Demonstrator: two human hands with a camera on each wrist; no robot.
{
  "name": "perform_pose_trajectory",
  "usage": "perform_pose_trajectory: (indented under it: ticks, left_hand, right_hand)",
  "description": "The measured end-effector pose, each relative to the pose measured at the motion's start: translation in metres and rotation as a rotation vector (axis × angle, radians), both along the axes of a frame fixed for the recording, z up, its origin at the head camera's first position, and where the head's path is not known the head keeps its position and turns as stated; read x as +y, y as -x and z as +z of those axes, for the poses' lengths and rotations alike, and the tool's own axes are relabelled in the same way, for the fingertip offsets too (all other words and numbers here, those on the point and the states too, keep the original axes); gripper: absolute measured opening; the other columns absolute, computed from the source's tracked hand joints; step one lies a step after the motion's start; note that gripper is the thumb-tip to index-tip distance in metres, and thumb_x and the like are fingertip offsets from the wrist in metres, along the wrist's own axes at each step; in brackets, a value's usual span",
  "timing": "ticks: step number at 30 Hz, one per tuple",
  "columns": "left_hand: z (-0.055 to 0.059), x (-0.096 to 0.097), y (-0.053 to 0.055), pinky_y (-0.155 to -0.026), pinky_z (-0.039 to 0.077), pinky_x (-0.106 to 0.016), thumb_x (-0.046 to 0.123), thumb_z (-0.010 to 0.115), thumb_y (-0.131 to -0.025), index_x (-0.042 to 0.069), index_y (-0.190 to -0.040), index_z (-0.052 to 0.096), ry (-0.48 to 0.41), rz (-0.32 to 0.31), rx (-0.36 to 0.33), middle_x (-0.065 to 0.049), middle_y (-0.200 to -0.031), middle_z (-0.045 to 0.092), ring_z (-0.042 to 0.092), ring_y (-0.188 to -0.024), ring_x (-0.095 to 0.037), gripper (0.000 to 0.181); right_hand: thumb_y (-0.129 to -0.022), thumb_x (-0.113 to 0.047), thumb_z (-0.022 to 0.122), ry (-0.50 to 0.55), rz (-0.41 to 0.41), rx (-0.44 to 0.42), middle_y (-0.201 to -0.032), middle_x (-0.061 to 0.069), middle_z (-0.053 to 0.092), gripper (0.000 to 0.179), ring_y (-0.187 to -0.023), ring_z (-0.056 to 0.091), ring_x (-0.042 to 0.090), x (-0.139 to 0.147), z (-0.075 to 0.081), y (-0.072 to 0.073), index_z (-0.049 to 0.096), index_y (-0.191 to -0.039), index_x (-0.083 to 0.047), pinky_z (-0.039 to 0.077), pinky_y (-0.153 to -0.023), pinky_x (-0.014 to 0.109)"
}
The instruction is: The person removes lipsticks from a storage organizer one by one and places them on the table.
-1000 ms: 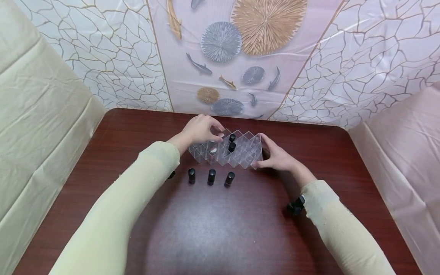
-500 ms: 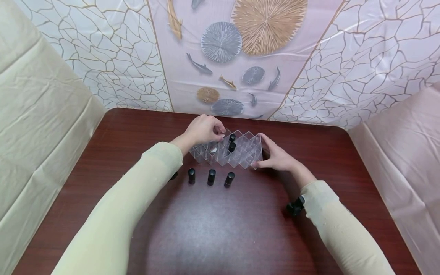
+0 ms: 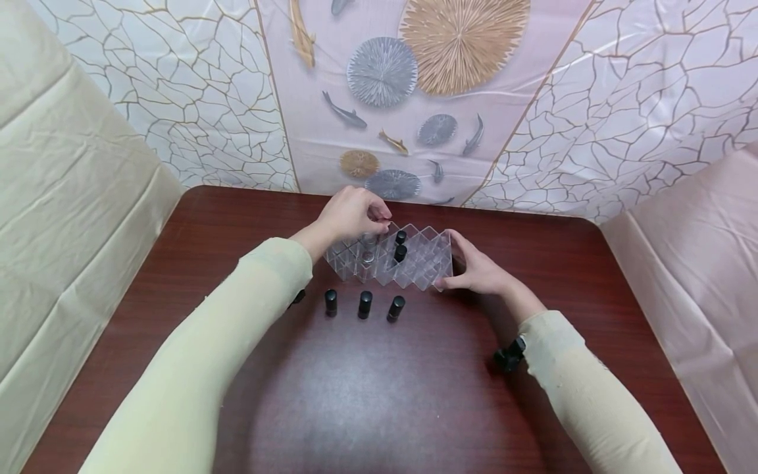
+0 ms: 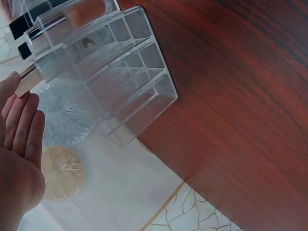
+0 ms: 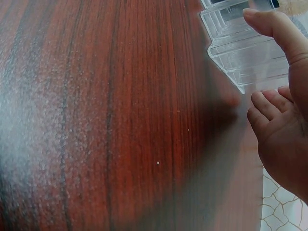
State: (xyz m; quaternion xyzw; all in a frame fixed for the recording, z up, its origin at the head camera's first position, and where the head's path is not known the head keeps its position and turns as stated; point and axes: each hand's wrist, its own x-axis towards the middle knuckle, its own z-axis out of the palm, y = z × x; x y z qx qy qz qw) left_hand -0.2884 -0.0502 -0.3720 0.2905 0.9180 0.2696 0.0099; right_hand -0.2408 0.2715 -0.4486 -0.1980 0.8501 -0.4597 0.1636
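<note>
A clear acrylic organizer (image 3: pixel 414 260) with diamond-shaped compartments sits on the table, its far left part behind my left hand (image 3: pixel 354 212). In the left wrist view, thumb and fingers of that hand pinch the shiny end of a lipstick tube (image 4: pixel 30 81) at the organizer's top. Two black-capped tubes (image 3: pixel 401 253) stand in compartments near the middle. A tube with an orange-brown body (image 4: pixel 86 13) lies inside a compartment in the left wrist view. My right hand (image 3: pixel 480 268) grips the organizer's right end between thumb and fingers.
Three black-capped tubes (image 3: pixel 365 305) stand in a row on the dark red table (image 3: pixel 367 395), in front of the organizer. Patterned cloth (image 3: pixel 207 99) hangs behind the table, with pale cloth (image 3: pixel 77 217) along both sides.
My left hand has shifted slightly away from me and to the right, over the organizer. My right hand, the organizer and the three tubes in front stay put.
</note>
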Motion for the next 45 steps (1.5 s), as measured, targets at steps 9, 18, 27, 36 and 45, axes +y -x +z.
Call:
perform_pose_trajectory:
  ticks: [9, 18, 27, 36, 45]
  left_hand:
    - [0.016, 0.0, -0.001, -0.088, 0.057, -0.031, 0.023, 0.087, -0.092, 0.018, -0.107, 0.085, -0.014, -0.014, 0.023, 0.005, -0.1, 0.082, 0.076, -0.095, -0.01, 0.016]
    - [0.039, -0.004, -0.006, -0.089, 0.057, -0.03, 0.024, 0.087, -0.092, 0.018, -0.109, 0.085, -0.011, -0.019, 0.055, 0.004, -0.103, 0.083, 0.077, -0.096, -0.01, 0.019]
    - [0.06, -0.007, -0.015, -0.088, 0.056, -0.03, 0.025, 0.087, -0.09, 0.02, -0.108, 0.086, -0.036, -0.035, 0.069, 0.006, -0.1, 0.083, 0.076, -0.095, -0.008, 0.018]
    - [0.073, -0.001, -0.029, -0.088, 0.056, -0.029, 0.028, 0.087, -0.091, 0.02, -0.108, 0.086, -0.022, -0.067, 0.057, 0.007, -0.099, 0.082, 0.076, -0.094, -0.005, 0.019]
    - [0.072, 0.011, -0.045, -0.092, 0.055, -0.029, 0.03, 0.087, -0.091, 0.019, -0.109, 0.085, 0.011, -0.103, 0.039, 0.007, -0.1, 0.082, 0.076, -0.094, -0.005, 0.021]
  right_hand:
    - [-0.085, -0.001, 0.087, 0.008, 0.009, 0.005, -0.169, 0.03, 0.025, 0.11, -0.157, 0.03, 0.045, -0.001, 0.0, 0.0, 0.011, -0.165, 0.007, 0.023, -0.128, 0.059]
    - [-0.086, -0.001, 0.086, 0.01, 0.014, 0.006, -0.169, 0.03, 0.026, 0.109, -0.158, 0.03, 0.045, 0.0, 0.0, 0.001, 0.012, -0.165, 0.007, 0.023, -0.128, 0.06]
    - [-0.086, -0.001, 0.085, 0.007, 0.017, 0.015, -0.168, 0.031, 0.028, 0.107, -0.157, 0.031, 0.046, -0.001, 0.001, -0.001, 0.012, -0.164, 0.008, 0.024, -0.128, 0.061]
    - [-0.086, 0.003, 0.084, 0.042, 0.041, 0.019, -0.162, 0.033, 0.036, 0.101, -0.155, 0.033, 0.047, -0.002, 0.001, -0.001, 0.016, -0.161, 0.008, 0.024, -0.127, 0.063]
    - [-0.086, 0.0, 0.086, 0.019, 0.026, 0.012, -0.168, 0.032, 0.026, 0.108, -0.157, 0.031, 0.047, -0.001, 0.0, 0.0, 0.011, -0.164, 0.008, 0.023, -0.128, 0.061]
